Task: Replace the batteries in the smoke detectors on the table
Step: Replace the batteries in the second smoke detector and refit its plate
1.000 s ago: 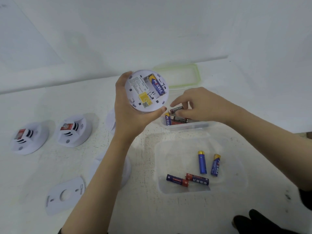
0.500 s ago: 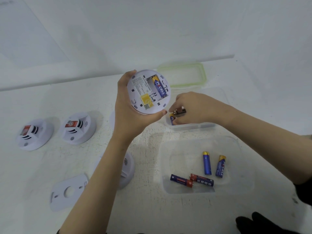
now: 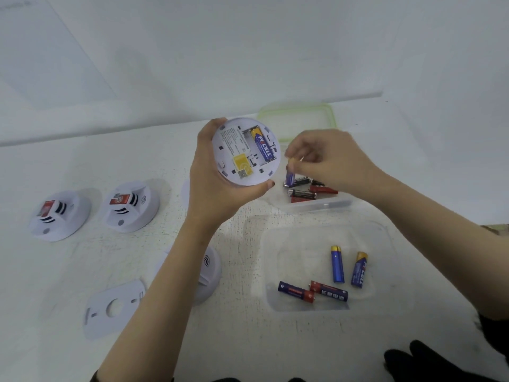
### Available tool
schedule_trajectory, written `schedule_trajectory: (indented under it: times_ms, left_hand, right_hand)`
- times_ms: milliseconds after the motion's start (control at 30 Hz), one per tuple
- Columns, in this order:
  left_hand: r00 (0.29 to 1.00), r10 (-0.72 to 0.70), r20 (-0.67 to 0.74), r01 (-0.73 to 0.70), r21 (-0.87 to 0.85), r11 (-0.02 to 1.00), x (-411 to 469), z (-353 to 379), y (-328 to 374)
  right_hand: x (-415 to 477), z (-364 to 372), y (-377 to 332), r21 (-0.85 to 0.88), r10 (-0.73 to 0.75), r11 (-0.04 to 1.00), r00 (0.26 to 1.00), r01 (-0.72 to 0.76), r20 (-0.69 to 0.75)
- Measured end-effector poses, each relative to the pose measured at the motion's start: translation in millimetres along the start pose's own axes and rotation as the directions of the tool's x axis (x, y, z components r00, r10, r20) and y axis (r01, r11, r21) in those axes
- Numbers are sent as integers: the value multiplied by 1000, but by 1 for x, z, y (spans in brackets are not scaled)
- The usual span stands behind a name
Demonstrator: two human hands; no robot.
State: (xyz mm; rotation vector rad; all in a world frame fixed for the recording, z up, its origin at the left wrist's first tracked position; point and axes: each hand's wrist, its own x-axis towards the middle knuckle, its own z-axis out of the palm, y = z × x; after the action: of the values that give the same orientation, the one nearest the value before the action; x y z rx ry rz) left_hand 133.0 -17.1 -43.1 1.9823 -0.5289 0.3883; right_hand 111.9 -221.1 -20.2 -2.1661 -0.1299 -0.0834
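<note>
My left hand (image 3: pixel 217 186) holds a round white smoke detector (image 3: pixel 245 153) with its back turned up. One blue and gold battery (image 3: pixel 263 144) lies in its open compartment, with an empty slot beside it. My right hand (image 3: pixel 327 161) pinches a blue battery (image 3: pixel 289 176) by its gold end, just above the far clear container (image 3: pixel 322 205), right beside the detector. Red and black batteries (image 3: pixel 305 192) lie in that container. A nearer clear container (image 3: pixel 385 296) holds several blue and red batteries.
Two white smoke detectors (image 3: pixel 59 215) (image 3: pixel 132 205) sit at the left. A third one (image 3: pixel 209 271) lies partly under my left forearm, with a loose mounting plate (image 3: pixel 113 307) beside it. A green-rimmed lid (image 3: pixel 297 119) lies at the back. A dark object (image 3: pixel 429 362) shows at the bottom right.
My right hand reached into the far container, closed on a blue battery and lifted it up beside the detector. My left hand kept the detector steady.
</note>
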Motion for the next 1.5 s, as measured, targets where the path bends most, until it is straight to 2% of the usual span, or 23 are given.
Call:
schedule_trajectory:
  times_ms: [133, 233, 300, 367, 433, 633, 700, 767, 833, 900, 967, 1133, 1500]
  left_hand:
    - [999, -32, 0, 32, 21, 999, -4, 0, 6]
    - [999, -38, 15, 37, 34, 999, -9, 2, 11]
    - [999, -37, 28, 36, 27, 999, -12, 2, 16]
    - [999, -29, 41, 29, 13, 1000, -15, 3, 22]
    - [998, -13, 58, 13, 3, 1000, -18, 3, 29]
    - [997, 23, 80, -21, -20, 1000, -28, -4, 37]
    - [995, 41, 91, -39, -17, 999, -31, -6, 41]
    - [994, 56, 96, -53, -26, 998, -36, -9, 47]
    - [993, 65, 95, -60, -55, 997, -40, -12, 53]
    - [991, 87, 100, -81, -64, 995, -43, -16, 58]
    - [988, 104, 115, -98, -59, 993, -46, -20, 63]
    - [986, 103, 131, -99, -36, 994, -60, -31, 63]
    - [987, 104, 126, -111, 47, 993, -79, -64, 54]
  right_hand:
    - [-17, -9, -15, 205, -88, 967, 951, 154, -298]
    - [-31, -6, -21, 217, -193, 932, 902, 292, -386]
    - [-38, -2, -22, 120, -316, 915, 869, 385, -379]
    - [-43, 4, -20, -115, -499, 864, 806, 490, -319]
    - [-46, 8, -15, -279, -614, 785, 754, 553, -233]
    - [-52, 7, -13, -301, -663, 738, 730, 604, -163]
    - [-57, 8, -14, -274, -631, 768, 758, 579, -165]
    - [-62, 9, -16, -175, -519, 853, 837, 492, -176]
    - [-66, 9, -21, 58, -379, 921, 920, 386, -102]
    - [-71, 7, -28, 422, -303, 872, 951, 247, 68]
    - [-77, 7, -34, 601, -288, 787, 946, 143, 152]
    - [-86, 15, -44, 653, -217, 754, 964, 67, 152]
    - [-92, 46, -72, 662, -119, 749, 982, -8, 147]
